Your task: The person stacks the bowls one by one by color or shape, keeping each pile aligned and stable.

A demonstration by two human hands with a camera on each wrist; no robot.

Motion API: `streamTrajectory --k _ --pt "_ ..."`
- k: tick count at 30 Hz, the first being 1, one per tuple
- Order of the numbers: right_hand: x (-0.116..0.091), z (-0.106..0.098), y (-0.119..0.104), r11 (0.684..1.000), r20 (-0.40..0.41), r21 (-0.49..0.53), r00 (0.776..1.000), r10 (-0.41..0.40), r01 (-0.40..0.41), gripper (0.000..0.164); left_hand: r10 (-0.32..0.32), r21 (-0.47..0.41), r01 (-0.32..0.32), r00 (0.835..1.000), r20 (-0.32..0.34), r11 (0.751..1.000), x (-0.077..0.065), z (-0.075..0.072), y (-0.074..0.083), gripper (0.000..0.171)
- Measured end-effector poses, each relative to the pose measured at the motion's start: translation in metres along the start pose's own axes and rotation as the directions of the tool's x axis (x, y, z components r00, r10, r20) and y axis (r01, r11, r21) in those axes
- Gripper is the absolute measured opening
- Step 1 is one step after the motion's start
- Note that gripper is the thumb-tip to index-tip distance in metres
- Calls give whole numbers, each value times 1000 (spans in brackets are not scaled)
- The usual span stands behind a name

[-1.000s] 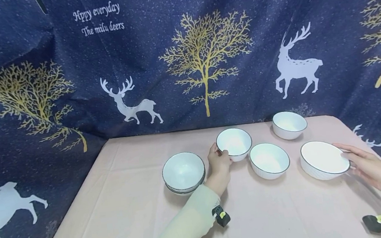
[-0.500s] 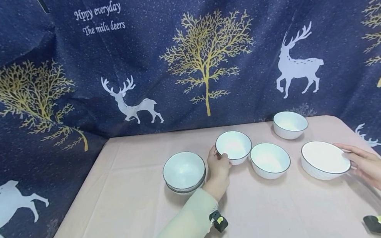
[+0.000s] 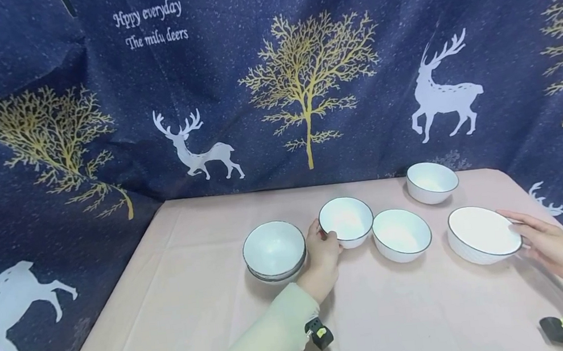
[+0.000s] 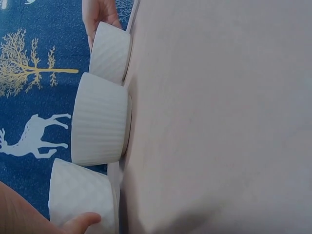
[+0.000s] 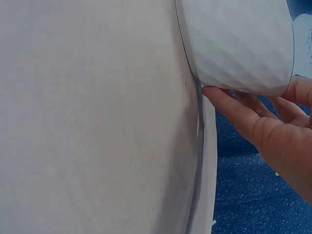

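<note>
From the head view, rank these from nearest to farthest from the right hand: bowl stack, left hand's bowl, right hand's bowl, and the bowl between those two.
1. Right bowl: held by the right hand.
2. Middle bowl: left of the right bowl.
3. Left bowl: held by the left hand.
4. Bowl stack: farthest left.

Here's the pink-covered tabletop (image 3: 173, 324), a bowl stack (image 3: 274, 249) standing well in from the left edge, a ribbed bowl (image 3: 402, 234) between it and the right edge, a corner bowl (image 3: 433, 182) far right, and, contact hard to call, a gripped bowl (image 3: 347, 219) toward the far edge plus a right-edge bowl (image 3: 482, 234).
</note>
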State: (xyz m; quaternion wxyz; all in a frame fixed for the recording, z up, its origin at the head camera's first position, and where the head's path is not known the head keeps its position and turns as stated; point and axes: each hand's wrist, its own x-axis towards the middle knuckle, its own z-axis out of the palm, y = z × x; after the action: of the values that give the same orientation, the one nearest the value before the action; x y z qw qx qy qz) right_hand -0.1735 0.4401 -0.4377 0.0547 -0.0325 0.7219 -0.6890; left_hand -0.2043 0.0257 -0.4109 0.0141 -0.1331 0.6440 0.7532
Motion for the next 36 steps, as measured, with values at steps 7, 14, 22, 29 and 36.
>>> streamTrajectory --k 7,14,22,29,36 --pt "0 1 0 1000 2 10 1000 -10 10 35 2 -6 -2 1000 22 1000 -6 -5 2 60" --pt "1 -1 0 999 -16 -32 1000 -3 2 32 -8 13 8 1000 1 1000 -11 -7 3 60" --pt "3 -2 0 1000 4 -6 1000 -14 14 32 -6 0 6 1000 17 1000 -15 -9 3 59" --pt "3 -3 0 999 0 -31 1000 -13 13 32 -22 14 22 999 28 1000 -20 -12 4 58" --pt "2 -3 2 999 -1 -52 1000 -15 15 32 -30 -20 31 999 41 999 -27 -17 1 58"
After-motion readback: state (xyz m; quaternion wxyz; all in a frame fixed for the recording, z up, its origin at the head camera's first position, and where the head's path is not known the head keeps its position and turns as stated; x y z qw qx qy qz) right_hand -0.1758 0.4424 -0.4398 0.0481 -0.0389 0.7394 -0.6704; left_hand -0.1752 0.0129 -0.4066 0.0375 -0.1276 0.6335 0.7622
